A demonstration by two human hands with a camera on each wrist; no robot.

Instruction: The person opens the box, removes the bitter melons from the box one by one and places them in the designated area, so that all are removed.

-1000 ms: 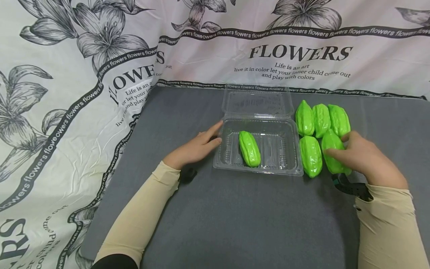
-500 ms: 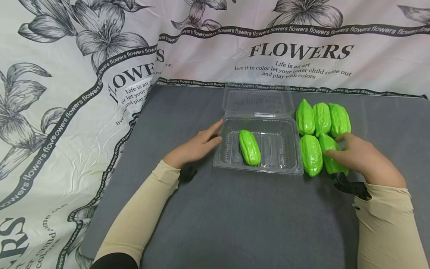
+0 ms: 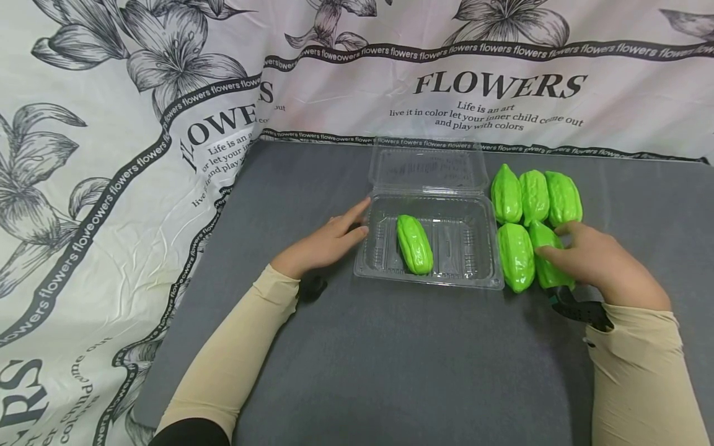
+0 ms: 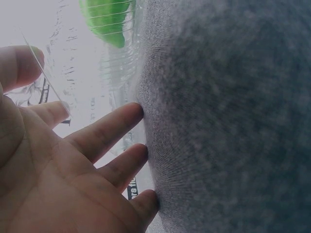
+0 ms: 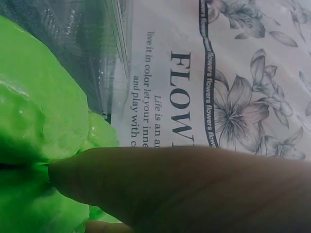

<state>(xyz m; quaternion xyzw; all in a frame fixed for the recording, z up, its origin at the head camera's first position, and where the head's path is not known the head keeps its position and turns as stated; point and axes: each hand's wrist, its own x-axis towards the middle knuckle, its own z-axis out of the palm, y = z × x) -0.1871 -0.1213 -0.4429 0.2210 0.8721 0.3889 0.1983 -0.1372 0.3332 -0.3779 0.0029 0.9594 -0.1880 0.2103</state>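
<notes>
A clear plastic clamshell box (image 3: 457,279) lies with its lid (image 3: 428,170) folded back, one green ridged fruit (image 3: 415,245) inside its tray. At the box's left edge my left hand (image 3: 326,244) touches the rim with fingers extended; the left wrist view shows that palm (image 4: 63,179) with the fingers spread. To the right of the box, my right hand (image 3: 605,263) grips another green ridged fruit (image 3: 545,251), thumb on its near left side and fingers on its far side. In the right wrist view the thumb (image 5: 97,174) presses between two fruits; the other fingers are mostly hidden.
Beside the held fruit lies a matching fruit (image 3: 516,258), with a row of three more behind, such as the middle fruit (image 3: 534,197). Grey cloth (image 3: 424,365) covers the table. A flower-printed sheet (image 3: 502,118) stands along the back and left.
The right hand has shifted slightly left, and the fruit in its grip has moved closer to the neighbouring fruit. The left hand and box have stayed in place.
</notes>
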